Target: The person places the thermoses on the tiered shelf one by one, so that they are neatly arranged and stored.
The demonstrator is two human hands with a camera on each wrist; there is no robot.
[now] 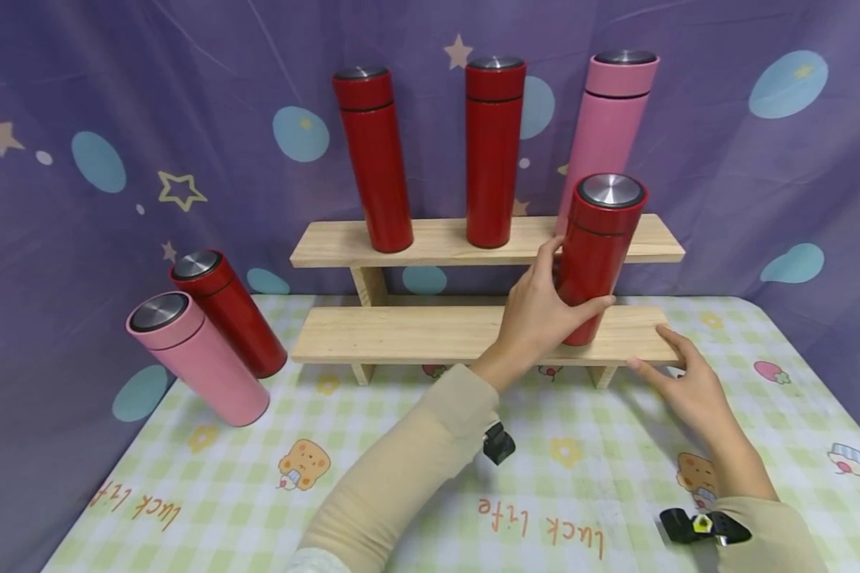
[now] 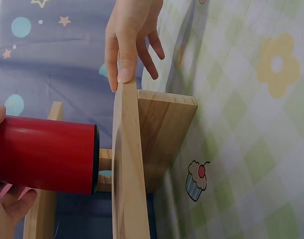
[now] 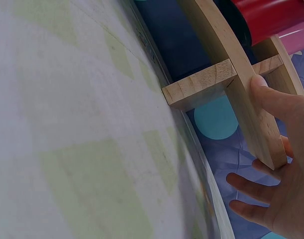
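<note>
My left hand [image 1: 533, 318] grips a red thermos bottle [image 1: 596, 263] with a silver lid from its left side. The bottle is nearly upright over the right part of the lower board of a wooden two-tier shelf [image 1: 401, 334]. In the left wrist view, a narrow gap shows between the bottle's dark base [image 2: 96, 159] and the board [image 2: 131, 174]. At the board's right end my right hand [image 1: 695, 394] holds its edge, thumb at the front and index finger across the far side. The right wrist view shows the other fingers [image 3: 251, 188] spread off the wood.
On the upper tier stand two red bottles [image 1: 376, 159] [image 1: 496, 151] and a pink bottle [image 1: 609, 119], partly hidden behind the held one. Another red bottle [image 1: 232, 318] and a pink bottle [image 1: 204, 362] stand on the checked tablecloth [image 1: 401, 454] at left. A purple curtain [image 1: 208, 79] hangs behind.
</note>
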